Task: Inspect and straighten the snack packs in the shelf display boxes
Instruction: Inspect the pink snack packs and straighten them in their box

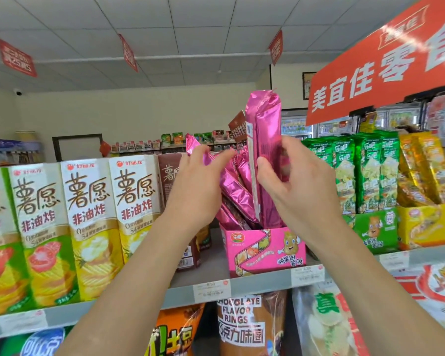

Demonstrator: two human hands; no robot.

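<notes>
A pink display box (265, 250) stands on the shelf, holding several pink foil snack packs. My right hand (297, 181) pinches one tall pink pack (263, 129) between thumb and fingers and holds it upright, its lower end in the box. My left hand (194, 186) reaches into the leaning pink packs (235, 186) on the box's left side, fingers spread and touching them. One leaning pack's top (192, 145) pokes up behind my left fingers.
A green display box (373, 231) of green packs and a yellow box (427, 224) of gold packs stand to the right. Tall chip cartons (93, 222) line the shelf to the left. A red sign (385, 65) hangs overhead. Bags fill the shelf below.
</notes>
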